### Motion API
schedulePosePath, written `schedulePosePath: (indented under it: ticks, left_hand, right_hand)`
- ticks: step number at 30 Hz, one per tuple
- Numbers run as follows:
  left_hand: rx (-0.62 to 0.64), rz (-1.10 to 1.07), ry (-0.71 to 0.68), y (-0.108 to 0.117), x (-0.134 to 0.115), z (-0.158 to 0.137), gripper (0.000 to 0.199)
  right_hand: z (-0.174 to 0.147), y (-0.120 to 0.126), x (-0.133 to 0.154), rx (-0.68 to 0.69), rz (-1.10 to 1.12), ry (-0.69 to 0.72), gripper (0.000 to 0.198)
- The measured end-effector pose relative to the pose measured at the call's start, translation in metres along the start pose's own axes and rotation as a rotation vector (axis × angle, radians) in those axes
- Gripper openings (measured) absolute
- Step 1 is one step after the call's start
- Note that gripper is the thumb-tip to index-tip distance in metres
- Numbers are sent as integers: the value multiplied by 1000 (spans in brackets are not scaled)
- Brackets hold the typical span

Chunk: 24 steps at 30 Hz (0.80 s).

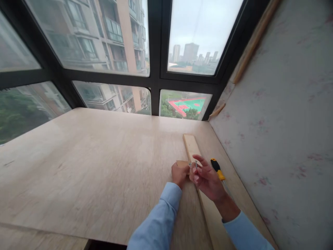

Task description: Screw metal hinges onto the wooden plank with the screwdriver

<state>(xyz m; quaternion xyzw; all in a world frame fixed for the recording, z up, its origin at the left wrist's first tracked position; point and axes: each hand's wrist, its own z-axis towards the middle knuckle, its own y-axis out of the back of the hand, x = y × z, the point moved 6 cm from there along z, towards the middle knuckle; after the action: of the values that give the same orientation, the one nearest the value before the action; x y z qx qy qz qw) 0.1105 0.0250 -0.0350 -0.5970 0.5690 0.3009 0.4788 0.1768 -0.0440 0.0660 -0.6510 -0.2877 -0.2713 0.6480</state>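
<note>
My left hand (179, 174) is closed around a small flat brown piece (182, 163), which looks like wood or cardboard; most of it is hidden by the fingers. Close beside it, my right hand (208, 180) pinches a small metal screw (196, 164) upright between thumb and fingers, with the index finger raised. Another shiny bit of metal (190, 164) shows between the hands, too small to name. Beneath both hands lies a long pale wooden board (191, 143). To the right of my right hand rests a screwdriver (218, 169) with a black and yellow handle.
The hands work over a broad, pale wood-grain surface (91, 166). Dark-framed windows (155, 80) rise behind it. A flowered papered wall (273, 139) bounds the right side. A dark gap (104, 245) opens at the surface's near edge.
</note>
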Motion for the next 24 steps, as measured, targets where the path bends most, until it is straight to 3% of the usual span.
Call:
schedulePosePath:
  ticks: [3,7,16,24]
  left_hand:
    - [-28,-71,21,1,-2,-4,22]
    - [-53,-83,72,0,-7,-8,26]
    - [-71,-63,83,1,-11,-12,27]
    - [-74,-98,108,0,-12,-12,28]
  right_hand:
    - [-15,32,12,-65,7,20,49]
    - [-23,60,22,-156,-50,33,37]
    - [-6,81,20,-301,-481,107,33]
    - [6,84,17,-248,-971,273,19]
